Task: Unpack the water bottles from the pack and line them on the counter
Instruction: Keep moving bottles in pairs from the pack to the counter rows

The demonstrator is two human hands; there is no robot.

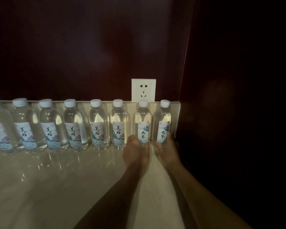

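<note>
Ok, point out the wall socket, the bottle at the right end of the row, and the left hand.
wall socket (143, 90), head view, middle of the white faceplate.
rightmost bottle (163, 113), head view, clear shoulder above the label.
left hand (135, 152), head view, back of the hand, gripping the neighbouring bottle's base.

8 clear plastic water bottles w/ white caps (99, 124), upright, in a row along far edge of pale stone counter (56, 179); two rightmost carry different labels.

Fig.: 8 water bottles (99, 124), all upright w/ white caps, in 1 row; 6 bear one label design, 2 at right another. 1 wall socket (143, 90). 2 hands (136, 153).
</note>
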